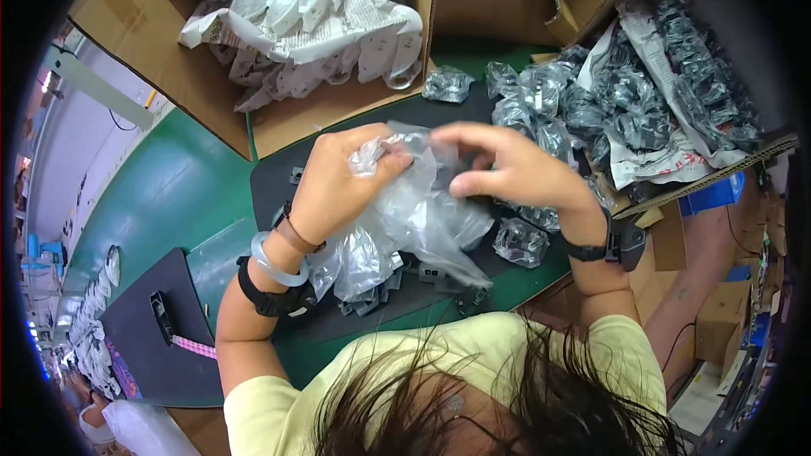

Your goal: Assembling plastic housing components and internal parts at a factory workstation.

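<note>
My left hand (345, 171) is closed, its thumb and fingers pinching the gathered top of a clear plastic bag (418, 211). The bag hangs crumpled above the black mat, and I cannot make out whether anything is inside it. Just to its right, my right hand (515, 167) holds nothing; its thumb and fingers are apart, the fingertips slightly blurred beside the bag's upper edge. More clear bags (359, 257) lie below my left wrist. Small dark grey plastic parts (367, 297) show partly under them.
A cardboard box (312, 110) of white plastic parts with paper stands at the back left. On the right, another box (718, 181) holds dark parts wrapped in clear plastic. Single wrapped parts (448, 84) lie nearby. A second black mat (160, 363) is on the green table at left.
</note>
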Action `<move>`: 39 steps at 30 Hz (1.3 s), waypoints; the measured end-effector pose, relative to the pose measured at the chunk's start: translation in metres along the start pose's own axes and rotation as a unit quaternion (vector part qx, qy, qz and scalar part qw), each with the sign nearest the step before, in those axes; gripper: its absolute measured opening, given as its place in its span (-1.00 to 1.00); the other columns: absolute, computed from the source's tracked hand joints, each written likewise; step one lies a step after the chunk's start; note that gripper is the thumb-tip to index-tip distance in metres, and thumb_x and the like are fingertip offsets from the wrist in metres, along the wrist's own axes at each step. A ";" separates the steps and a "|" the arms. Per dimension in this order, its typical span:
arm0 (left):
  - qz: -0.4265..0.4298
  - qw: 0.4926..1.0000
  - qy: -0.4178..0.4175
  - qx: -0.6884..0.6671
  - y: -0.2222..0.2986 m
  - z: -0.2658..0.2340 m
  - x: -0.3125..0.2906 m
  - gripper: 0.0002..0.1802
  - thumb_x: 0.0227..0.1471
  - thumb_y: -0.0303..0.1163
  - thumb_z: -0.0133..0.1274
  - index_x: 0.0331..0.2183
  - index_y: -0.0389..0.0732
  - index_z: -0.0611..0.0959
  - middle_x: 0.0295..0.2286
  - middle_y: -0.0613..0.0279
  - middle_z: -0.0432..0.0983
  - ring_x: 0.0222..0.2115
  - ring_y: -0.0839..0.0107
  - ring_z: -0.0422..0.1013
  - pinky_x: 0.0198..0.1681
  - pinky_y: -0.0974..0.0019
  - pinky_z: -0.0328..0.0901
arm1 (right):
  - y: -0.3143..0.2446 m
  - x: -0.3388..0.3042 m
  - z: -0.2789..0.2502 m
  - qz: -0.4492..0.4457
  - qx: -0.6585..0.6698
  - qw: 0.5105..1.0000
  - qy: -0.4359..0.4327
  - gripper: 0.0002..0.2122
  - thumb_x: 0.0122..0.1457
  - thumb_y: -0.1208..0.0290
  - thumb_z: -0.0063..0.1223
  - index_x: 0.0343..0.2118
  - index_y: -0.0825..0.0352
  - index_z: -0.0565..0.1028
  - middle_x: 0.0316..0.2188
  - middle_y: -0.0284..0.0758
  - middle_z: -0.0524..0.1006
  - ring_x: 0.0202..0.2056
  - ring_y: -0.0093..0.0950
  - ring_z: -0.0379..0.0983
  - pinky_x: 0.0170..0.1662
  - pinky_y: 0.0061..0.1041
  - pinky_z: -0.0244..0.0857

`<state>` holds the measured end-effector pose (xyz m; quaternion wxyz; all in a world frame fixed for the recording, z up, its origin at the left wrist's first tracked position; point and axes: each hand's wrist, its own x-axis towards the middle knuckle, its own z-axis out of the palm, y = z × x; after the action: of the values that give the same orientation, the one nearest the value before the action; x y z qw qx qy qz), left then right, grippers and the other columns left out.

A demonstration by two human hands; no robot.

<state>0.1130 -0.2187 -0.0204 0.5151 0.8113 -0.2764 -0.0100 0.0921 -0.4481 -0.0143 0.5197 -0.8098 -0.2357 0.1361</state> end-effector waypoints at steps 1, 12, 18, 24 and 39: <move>0.013 1.000 -0.001 0.000 0.003 -0.002 0.001 -0.82 -0.13 -0.38 0.13 -0.50 -0.31 0.56 -0.62 0.10 0.46 -0.61 0.38 0.36 -0.46 0.37 0.26 | 0.005 -0.002 0.000 0.015 0.047 0.999 0.003 -0.64 0.00 0.41 0.18 -0.13 0.41 0.43 -0.30 -0.39 0.48 -0.29 -0.61 0.35 -0.23 -0.62 0.26; 0.050 0.990 0.072 0.107 0.034 -0.031 -0.024 -0.85 -0.17 -0.42 0.19 -0.53 -0.29 0.58 -0.60 0.09 0.48 -0.59 0.21 0.41 -0.45 0.33 0.28 | -0.039 -0.021 -0.008 0.048 0.079 0.991 0.101 -0.83 -0.12 0.52 0.28 -0.59 0.41 0.46 -0.60 -0.47 0.42 -0.53 -0.76 0.28 -0.48 -0.75 0.17; 0.081 0.983 0.012 0.163 0.052 -0.032 -0.027 -0.87 -0.19 -0.44 0.19 -0.50 -0.26 0.59 -0.58 0.05 0.48 -0.54 0.08 0.40 -0.45 0.28 0.29 | -0.055 -0.007 -0.025 0.009 0.068 0.995 -0.072 -0.90 -0.04 0.48 0.20 -0.54 0.37 0.51 -0.63 -0.50 0.47 -0.58 -0.76 0.30 -0.52 -0.76 0.17; 0.072 0.987 0.046 0.137 0.050 -0.037 -0.036 -0.85 -0.17 -0.44 0.19 -0.49 -0.28 0.58 -0.58 0.07 0.48 -0.55 0.12 0.40 -0.45 0.32 0.28 | -0.068 0.000 -0.039 -0.019 0.164 0.967 -0.191 -0.87 0.00 0.44 0.19 -0.46 0.40 0.52 -0.58 -0.47 0.49 -0.55 -0.77 0.33 -0.51 -0.77 0.19; -0.005 0.996 0.082 0.025 -0.012 -0.030 -0.031 -0.80 -0.13 -0.53 0.09 -0.45 -0.27 0.38 -0.49 0.34 0.30 -0.43 0.54 0.21 -0.29 0.52 0.16 | -0.011 -0.045 0.048 -0.078 -0.069 0.982 0.158 -0.63 -0.05 0.58 0.02 -0.09 0.37 0.41 -0.21 -0.12 0.47 -0.19 -0.18 0.42 -0.10 -0.40 0.28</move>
<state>0.1006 -0.1759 -0.0251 0.5154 0.8234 -0.2292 0.0613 0.0287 -0.4302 -0.0261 0.5025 -0.8342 -0.2213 -0.0512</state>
